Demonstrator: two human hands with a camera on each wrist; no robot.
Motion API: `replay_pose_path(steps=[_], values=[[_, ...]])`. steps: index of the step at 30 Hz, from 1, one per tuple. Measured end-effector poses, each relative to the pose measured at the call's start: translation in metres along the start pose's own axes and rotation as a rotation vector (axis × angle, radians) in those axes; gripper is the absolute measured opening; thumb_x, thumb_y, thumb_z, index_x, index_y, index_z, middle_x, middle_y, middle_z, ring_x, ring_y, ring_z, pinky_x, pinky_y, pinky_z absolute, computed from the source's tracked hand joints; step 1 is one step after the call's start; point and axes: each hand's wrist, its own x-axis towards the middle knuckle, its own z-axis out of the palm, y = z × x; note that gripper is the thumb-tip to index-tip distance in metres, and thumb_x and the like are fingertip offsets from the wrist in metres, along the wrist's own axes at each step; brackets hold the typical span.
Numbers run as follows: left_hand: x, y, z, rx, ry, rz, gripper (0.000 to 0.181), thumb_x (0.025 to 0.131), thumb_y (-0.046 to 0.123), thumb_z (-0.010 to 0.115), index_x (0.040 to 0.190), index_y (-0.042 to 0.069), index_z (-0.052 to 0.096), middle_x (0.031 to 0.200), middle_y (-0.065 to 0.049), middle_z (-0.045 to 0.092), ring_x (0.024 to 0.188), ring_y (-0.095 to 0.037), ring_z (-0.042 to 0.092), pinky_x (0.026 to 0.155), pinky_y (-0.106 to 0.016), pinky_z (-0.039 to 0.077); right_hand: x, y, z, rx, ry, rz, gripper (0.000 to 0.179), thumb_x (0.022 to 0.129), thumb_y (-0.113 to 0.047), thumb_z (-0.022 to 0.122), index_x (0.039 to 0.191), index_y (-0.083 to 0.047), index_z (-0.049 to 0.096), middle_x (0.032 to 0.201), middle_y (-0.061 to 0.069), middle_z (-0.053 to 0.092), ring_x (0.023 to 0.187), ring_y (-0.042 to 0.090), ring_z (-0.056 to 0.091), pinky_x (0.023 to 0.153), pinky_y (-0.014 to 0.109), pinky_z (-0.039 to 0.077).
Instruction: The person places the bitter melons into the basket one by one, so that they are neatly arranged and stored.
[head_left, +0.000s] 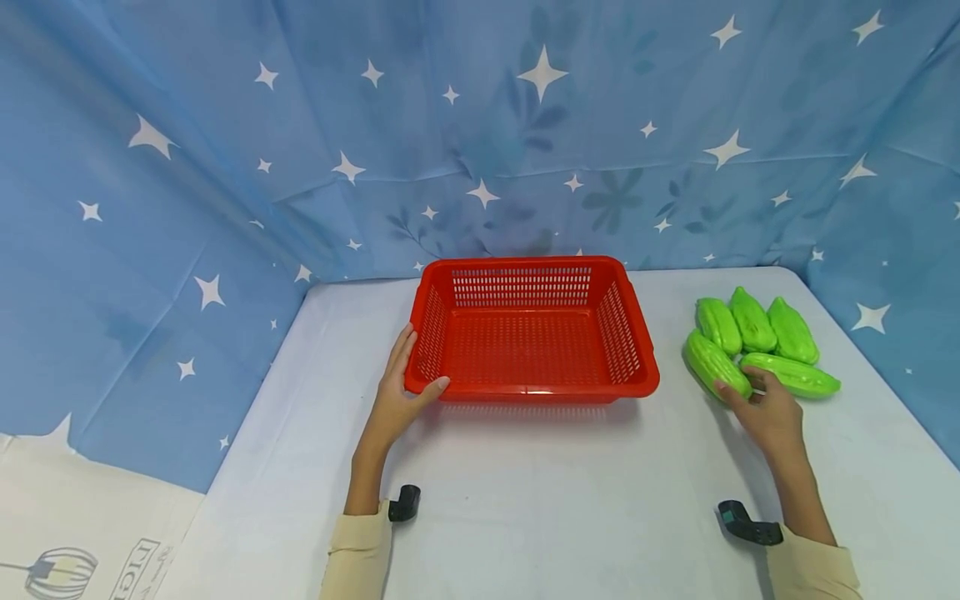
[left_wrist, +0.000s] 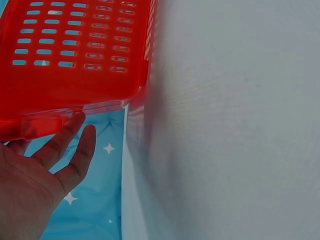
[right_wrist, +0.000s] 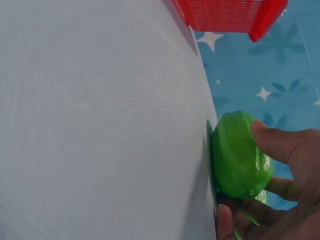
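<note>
A red plastic basket (head_left: 525, 390) with perforated walls stands on the table, and no contents show in it. At its left front corner is my left hand (head_left: 399, 398), the thumb over the rim and the fingers stretched along the outer side; the left wrist view shows these fingers (left_wrist: 75, 160) spread and fairly straight. On the right, my right hand (head_left: 772, 412) holds a green ribbed gourd-like vegetable (head_left: 712, 362) between thumb and fingers. In the right wrist view the thumb presses on the vegetable (right_wrist: 237, 160), with the other fingers partly hidden behind it.
Several similar green vegetables lie close by: one crosswise (head_left: 802, 377) beside the right hand, others (head_left: 752, 321) in a row behind. A white cloth (head_left: 570, 492) covers the table. Blue star-patterned curtains (head_left: 480, 125) hang behind and along both sides.
</note>
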Motion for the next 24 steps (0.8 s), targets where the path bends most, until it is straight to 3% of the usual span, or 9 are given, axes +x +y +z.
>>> replay_pose_path(steps=[11, 19, 24], values=[[-0.001, 0.000, 0.000, -0.004, -0.007, 0.001, 0.091, 0.085, 0.044, 0.072, 0.157, 0.020, 0.021, 0.163, 0.015, 0.013, 0.151, -0.017, 0.018, 0.107, -0.052, 0.042, 0.000, -0.003, 0.005, -0.019, 0.053, -0.035, 0.073, 0.094, -0.034, 0.065, 0.141, 0.013, 0.036, 0.136, 0.041, 0.041, 0.119, 0.056, 0.044, 0.091, 0.064, 0.043], [-0.001, -0.001, 0.000, 0.012, -0.013, 0.005, 0.091, 0.086, 0.045, 0.071, 0.157, 0.018, 0.021, 0.163, 0.015, 0.012, 0.151, -0.015, 0.017, 0.110, -0.053, 0.039, -0.003, -0.004, 0.006, -0.001, 0.062, 0.003, 0.068, 0.096, -0.034, 0.060, 0.142, 0.010, 0.037, 0.140, 0.039, 0.041, 0.121, 0.057, 0.044, 0.095, 0.065, 0.043], [0.000, -0.001, -0.001, 0.020, -0.011, 0.011, 0.090, 0.086, 0.044, 0.070, 0.157, 0.019, 0.020, 0.163, 0.014, 0.012, 0.151, -0.016, 0.017, 0.110, -0.053, 0.039, -0.005, -0.014, 0.003, 0.035, 0.104, -0.035, 0.067, 0.095, -0.036, 0.061, 0.143, 0.007, 0.040, 0.135, 0.038, 0.047, 0.121, 0.054, 0.046, 0.090, 0.062, 0.044]])
